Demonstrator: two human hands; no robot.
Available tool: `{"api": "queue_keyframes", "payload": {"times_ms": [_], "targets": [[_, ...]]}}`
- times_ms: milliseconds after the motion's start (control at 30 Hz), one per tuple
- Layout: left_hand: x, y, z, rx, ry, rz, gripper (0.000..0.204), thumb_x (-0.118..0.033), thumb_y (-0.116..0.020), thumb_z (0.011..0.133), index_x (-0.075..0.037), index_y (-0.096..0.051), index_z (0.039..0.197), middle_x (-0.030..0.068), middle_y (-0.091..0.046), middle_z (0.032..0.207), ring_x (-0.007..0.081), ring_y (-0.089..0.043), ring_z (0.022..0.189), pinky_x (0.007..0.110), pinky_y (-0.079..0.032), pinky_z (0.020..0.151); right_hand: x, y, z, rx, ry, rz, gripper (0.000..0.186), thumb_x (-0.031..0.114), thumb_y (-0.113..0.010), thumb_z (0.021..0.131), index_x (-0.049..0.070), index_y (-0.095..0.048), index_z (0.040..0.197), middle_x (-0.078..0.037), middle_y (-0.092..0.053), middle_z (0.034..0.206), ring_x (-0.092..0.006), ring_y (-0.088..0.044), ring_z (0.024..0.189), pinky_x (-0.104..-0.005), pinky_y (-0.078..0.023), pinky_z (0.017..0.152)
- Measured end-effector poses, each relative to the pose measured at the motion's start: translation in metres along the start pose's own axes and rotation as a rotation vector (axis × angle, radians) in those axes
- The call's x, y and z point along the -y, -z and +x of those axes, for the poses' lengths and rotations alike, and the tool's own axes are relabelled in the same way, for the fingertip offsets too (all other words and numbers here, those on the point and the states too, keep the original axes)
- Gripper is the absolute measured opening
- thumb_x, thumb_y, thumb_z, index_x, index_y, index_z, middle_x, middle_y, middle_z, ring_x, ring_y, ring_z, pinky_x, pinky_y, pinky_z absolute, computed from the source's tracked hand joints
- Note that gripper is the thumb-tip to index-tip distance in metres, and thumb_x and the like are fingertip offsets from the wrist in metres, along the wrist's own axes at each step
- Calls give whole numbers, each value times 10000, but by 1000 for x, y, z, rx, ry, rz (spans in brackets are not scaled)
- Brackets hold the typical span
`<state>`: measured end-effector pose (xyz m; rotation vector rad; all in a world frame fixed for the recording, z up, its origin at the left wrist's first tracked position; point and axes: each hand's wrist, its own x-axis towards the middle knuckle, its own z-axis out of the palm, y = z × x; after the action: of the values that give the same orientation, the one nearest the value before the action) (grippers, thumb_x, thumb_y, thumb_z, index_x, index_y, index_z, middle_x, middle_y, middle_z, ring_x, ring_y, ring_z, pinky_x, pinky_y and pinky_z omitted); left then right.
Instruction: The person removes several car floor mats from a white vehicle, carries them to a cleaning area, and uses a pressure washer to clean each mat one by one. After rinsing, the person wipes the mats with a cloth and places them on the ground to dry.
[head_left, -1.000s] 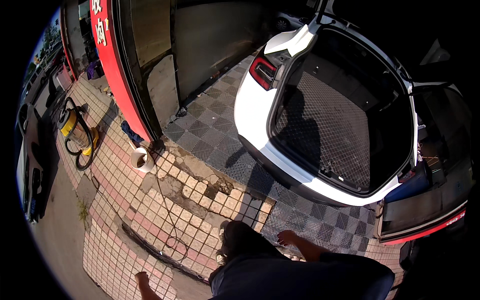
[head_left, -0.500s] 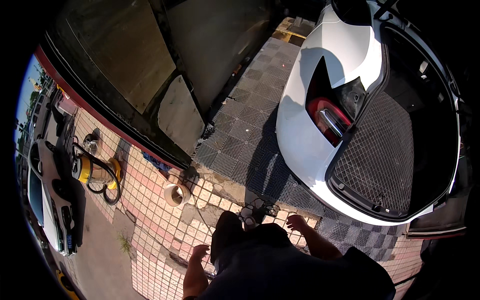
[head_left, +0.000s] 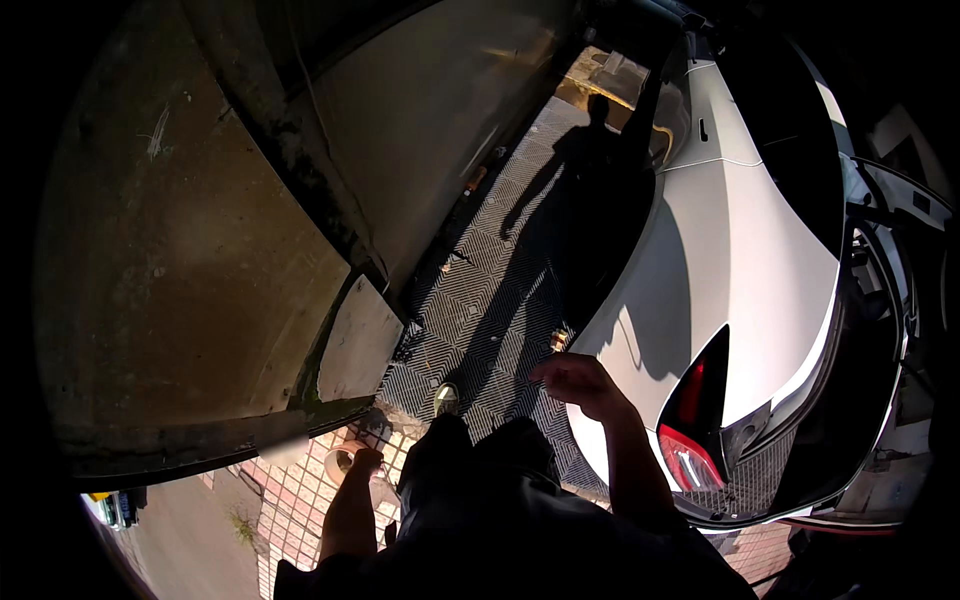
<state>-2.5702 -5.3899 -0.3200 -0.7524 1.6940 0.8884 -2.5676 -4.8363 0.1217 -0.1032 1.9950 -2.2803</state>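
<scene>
White-painted car (head_left: 765, 225), at right, is now viewed along its flank (head_left: 640, 325) rather than into its open boot (head_left: 835, 420), that flank being judged nearest the bare right hand (head_left: 583, 387), while the bare left hand (head_left: 368, 459) is seen beside a round pale bucket (head_left: 337, 463), neither grip being discernible.

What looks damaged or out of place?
The pale panel at left looks crooked: its edges don't line up with the brown panel beside it, which looks scratched. No obvious damage shows on the white car.
</scene>
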Motion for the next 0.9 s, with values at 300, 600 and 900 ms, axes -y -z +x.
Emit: {"api": "queue_keyframes", "payload": {"times_ms": [300, 600, 900], "targets": [[-554, 30, 44, -39, -731, 137, 195, -165, -586, 946, -24, -710, 897, 44, -632, 690, 161, -583, 560, 345, -465, 506, 314, 71, 95, 634, 1063, -273, 422, 536, -514, 939, 136, -607, 841, -69, -595, 688, -148, -574, 560, -309, -426, 496], [-776, -38, 63, 192, -630, 217, 84, -91, -601, 946, -68, -618, 867, 63, -606, 780, 177, -597, 665, 329, -480, 541, 366, 298, 264, 407, 1317, -429, 634, 607, -365, 1036, 109, -562, 697, -2, -480, 617, -154, -447, 473, -314, -321, 443], [-957, -115, 65, -77, 45, 344, 118, -177, -600, 993, -79, -665, 1001, 99, -697, 871, 227, -685, 739, 373, -579, 649, 398, 549, 475, 353, 1256, -488, 573, 562, -385, 1034, 87, -573, 773, -26, -509, 685, -170, -482, 546, -325, -354, 506]]}}
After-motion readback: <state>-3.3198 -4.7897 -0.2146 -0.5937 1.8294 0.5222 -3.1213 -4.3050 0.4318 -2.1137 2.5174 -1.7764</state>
